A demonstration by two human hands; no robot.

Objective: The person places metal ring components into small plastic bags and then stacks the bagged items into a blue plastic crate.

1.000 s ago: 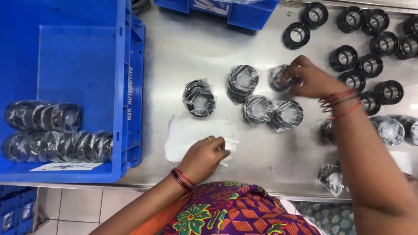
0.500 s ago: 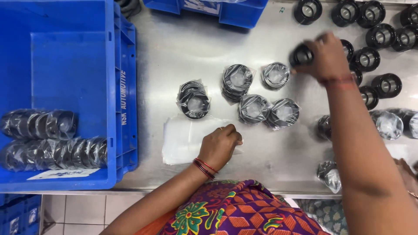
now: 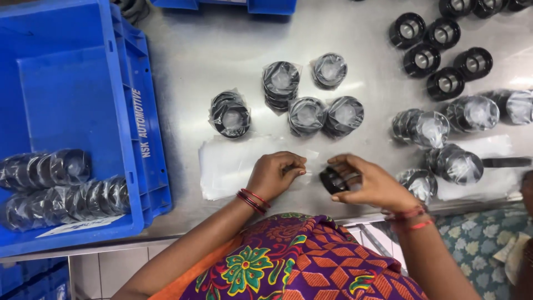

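Black ring part (image 3: 335,179) gripped in right hand (image 3: 371,185); left hand (image 3: 276,176) pinches clear plastic bag (image 3: 227,164) flat on table (image 3: 211,50).

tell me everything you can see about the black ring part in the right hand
The black ring part is a short, round, dark piece, seemingly rubber or plastic, with a ridged outer wall. It is unwrapped, unlike the bagged ones on the steel table. The right hand grips it from above with curled fingers, holding it just above the table's near edge, tilted on its side. It sits close beside the left hand, which pinches the edge of a clear plastic bag. Its bore is hidden.
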